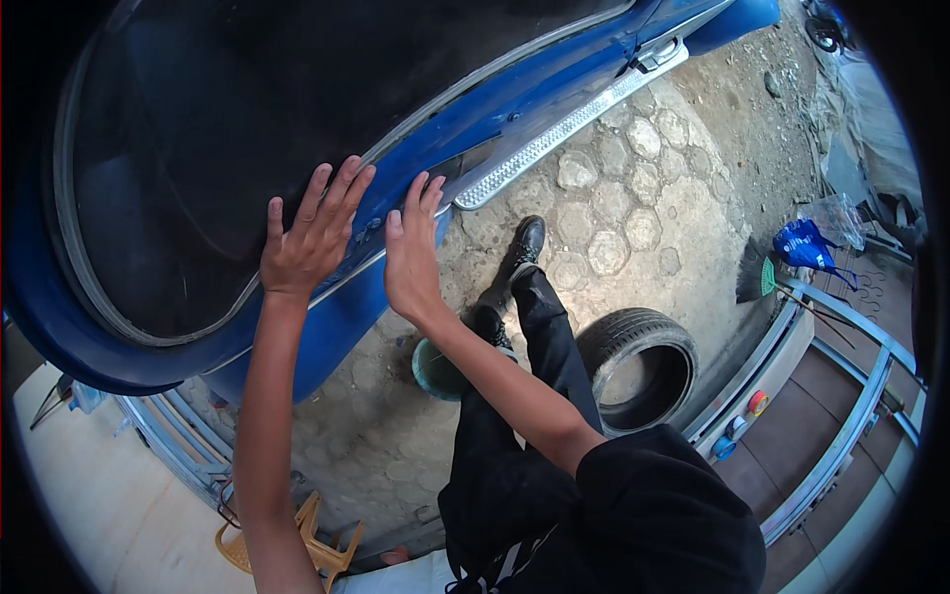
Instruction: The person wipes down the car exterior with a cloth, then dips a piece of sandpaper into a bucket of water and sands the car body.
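Observation:
A blue vehicle (465, 129) with a large dark window (228, 129) fills the upper left. My left hand (312, 233) is open, its fingers spread over the lower edge of the window and the grey rubber seal (450, 89). Just to its right, my right hand (412, 247) is raised with straight fingers in front of the blue side panel, near the end of a silver tread-plate step (564, 134). Nothing is held in either hand. Whether the palms press on the bodywork I cannot tell.
A loose tyre (648, 346) lies on the paved ground right of my legs. Between my feet and the vehicle sits a green bucket (435, 371), partly hidden. Metal frames (831, 475) stand at right, near a broom (760, 277) and blue bag (804, 246). A yellow plastic chair (315, 540) is at lower left.

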Action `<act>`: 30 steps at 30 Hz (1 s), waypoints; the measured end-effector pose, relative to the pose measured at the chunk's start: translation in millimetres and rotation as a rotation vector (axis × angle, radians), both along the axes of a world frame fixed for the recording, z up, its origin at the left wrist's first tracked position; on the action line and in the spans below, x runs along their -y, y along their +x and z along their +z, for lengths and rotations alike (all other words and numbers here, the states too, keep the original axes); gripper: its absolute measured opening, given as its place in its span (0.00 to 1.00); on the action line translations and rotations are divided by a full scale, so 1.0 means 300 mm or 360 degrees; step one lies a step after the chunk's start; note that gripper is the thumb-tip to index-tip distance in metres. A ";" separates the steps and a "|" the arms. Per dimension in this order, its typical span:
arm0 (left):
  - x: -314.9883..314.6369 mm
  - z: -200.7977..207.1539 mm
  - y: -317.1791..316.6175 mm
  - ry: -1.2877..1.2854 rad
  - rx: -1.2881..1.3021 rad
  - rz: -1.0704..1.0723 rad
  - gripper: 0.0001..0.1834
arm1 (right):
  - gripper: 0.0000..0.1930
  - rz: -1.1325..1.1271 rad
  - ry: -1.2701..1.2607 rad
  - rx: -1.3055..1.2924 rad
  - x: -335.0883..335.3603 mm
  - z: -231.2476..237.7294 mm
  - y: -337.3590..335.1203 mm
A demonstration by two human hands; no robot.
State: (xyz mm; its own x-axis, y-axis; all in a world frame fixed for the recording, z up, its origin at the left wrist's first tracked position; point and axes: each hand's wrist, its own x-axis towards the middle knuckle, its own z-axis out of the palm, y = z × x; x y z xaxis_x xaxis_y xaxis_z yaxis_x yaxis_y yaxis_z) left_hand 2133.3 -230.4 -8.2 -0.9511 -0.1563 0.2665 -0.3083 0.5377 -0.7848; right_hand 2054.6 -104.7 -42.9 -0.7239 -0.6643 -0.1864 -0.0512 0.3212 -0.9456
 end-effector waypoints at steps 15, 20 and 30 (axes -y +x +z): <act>-0.018 0.003 0.005 -0.0027 0.0060 0.0022 0.29 | 0.37 -0.0605 -0.0288 0.0041 0.104 0.007 0.004; -0.013 -0.008 -0.016 0.0010 -0.0019 0.0000 0.29 | 0.39 -0.0438 -0.0180 -0.0257 0.151 -0.013 -0.075; -0.016 -0.002 -0.005 0.0011 -0.0018 -0.0026 0.31 | 0.39 -0.0253 -0.0029 -0.0306 0.052 -0.025 -0.104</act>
State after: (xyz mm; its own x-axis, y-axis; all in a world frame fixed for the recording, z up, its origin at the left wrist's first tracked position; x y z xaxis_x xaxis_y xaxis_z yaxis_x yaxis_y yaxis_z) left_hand 2131.8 -225.7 -9.0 -0.9505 -0.1425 0.2762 -0.3081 0.5480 -0.7777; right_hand 2023.4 -120.3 -50.6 -0.8404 -0.5414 -0.0244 -0.1810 0.3228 -0.9290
